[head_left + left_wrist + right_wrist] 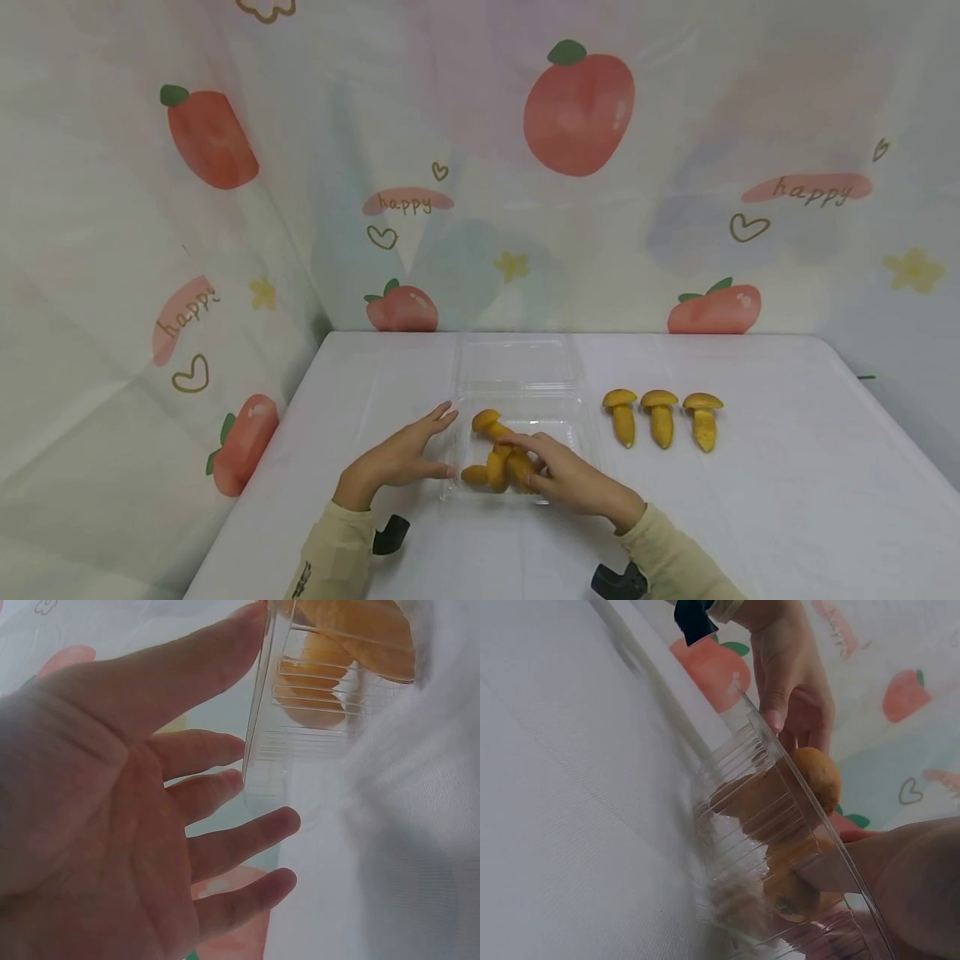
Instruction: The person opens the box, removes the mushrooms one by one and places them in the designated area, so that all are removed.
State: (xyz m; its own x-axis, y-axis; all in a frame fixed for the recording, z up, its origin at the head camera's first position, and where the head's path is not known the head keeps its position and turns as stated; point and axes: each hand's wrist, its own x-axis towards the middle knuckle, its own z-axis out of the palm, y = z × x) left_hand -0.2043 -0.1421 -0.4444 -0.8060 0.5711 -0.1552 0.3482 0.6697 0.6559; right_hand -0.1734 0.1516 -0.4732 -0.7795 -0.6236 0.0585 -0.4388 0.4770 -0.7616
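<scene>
Lower centre, the right grip (573, 477) curls round a mushroom (519, 468) in a clear container (561, 431), left grip (401, 457) spread at its wall; three mushrooms (661, 419), stems down-frame, lie rightward, nearer the right grip

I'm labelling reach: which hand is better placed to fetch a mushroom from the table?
Probably the right hand: it's nearer the three loose mushrooms; the left hand is across the clear container.

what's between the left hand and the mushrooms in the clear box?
The box's clear side wall. The left wrist view shows it: left hand outside, mushrooms visible through the plastic.
</scene>
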